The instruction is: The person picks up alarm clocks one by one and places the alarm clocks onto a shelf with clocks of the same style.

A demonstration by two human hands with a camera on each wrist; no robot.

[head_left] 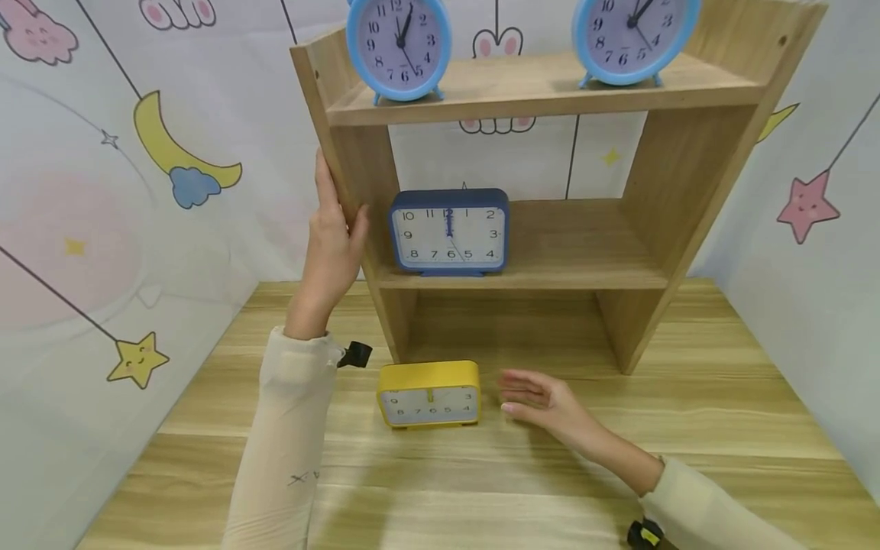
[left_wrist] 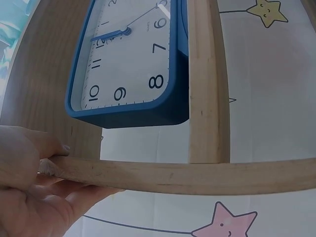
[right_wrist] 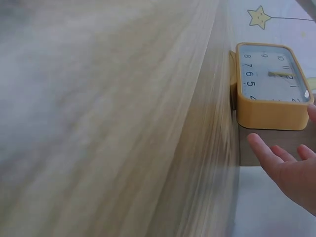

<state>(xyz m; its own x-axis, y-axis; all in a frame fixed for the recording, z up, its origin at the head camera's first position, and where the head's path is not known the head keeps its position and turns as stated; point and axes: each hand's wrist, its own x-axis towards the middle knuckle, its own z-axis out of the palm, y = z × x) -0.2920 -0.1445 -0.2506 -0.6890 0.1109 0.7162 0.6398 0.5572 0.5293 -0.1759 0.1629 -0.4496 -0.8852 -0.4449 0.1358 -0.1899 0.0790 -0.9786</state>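
My left hand (head_left: pixel 334 241) grips the left side panel of a wooden shelf (head_left: pixel 525 283). In the left wrist view its thumb lies on one side of the panel's edge and the fingers on the other. Just inside that panel, a blue alarm clock (head_left: pixel 450 233) stands upright on the middle board. On the table in front of the shelf is a yellow alarm clock (head_left: pixel 429 393), its face towards me. My right hand (head_left: pixel 539 401) is held just right of the yellow clock, fingers extended towards it and holding nothing. A gap shows between them in the right wrist view (right_wrist: pixel 291 170).
Two round light-blue alarm clocks, one on the left (head_left: pixel 400 46) and one on the right (head_left: pixel 632 38), stand on the shelf's top board. The wood-grain table (head_left: pixel 550 496) reaches back to a white cloth (head_left: pixel 227 92) printed with stars and moons.
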